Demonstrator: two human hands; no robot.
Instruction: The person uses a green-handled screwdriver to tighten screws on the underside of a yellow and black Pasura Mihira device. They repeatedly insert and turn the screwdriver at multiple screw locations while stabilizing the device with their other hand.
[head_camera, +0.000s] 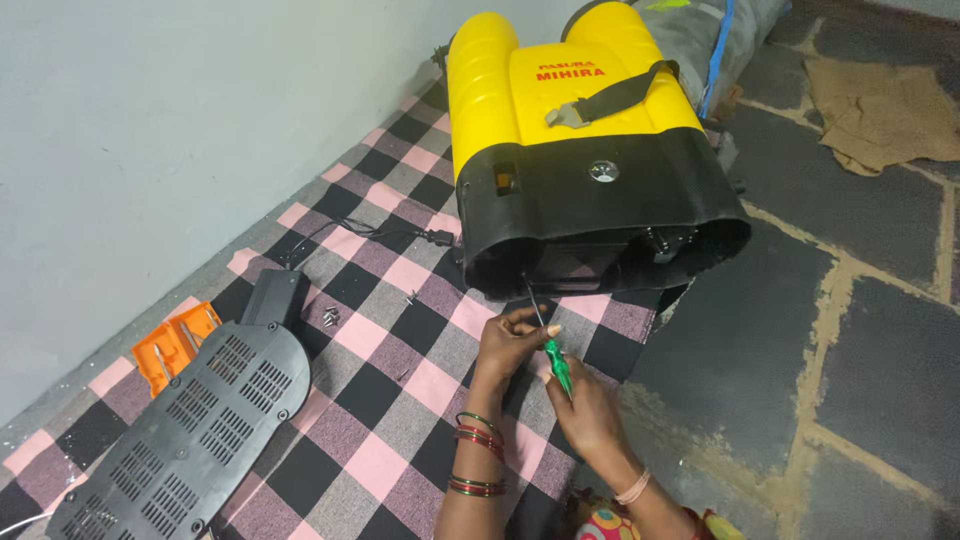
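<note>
Both hands meet just below the open black base of the yellow sprayer tank (560, 90). Left hand (510, 340), wearing red and green bangles at the wrist, is pinched closed on the metal shaft of a screwdriver (545, 335), fingers bunched around it. Right hand (585, 405), with a pale band at its wrist, is wrapped closed on the screwdriver's green handle, and the tool's tip points up to the lower edge of the sprayer's base.

Far to the left of the sprayer, an orange plastic piece (172, 347) lies by the wall. Just right of it, a black vented cover panel (190, 430) lies flat on the checked cloth (380, 465), well apart from the sprayer. Between that panel and the sprayer, a small cluster of loose screws (330, 316) rests on the cloth, and a thin black cable (385, 232) runs across the cloth to the sprayer's left side. On the sprayer itself, a dark strap (610, 98) crosses the yellow face and a small round gauge (603, 171) sits on the black part. Right of the sprayer, grey stone floor (850, 330) spreads out, with a piece of brown sacking (885, 110) lying on it.
</note>
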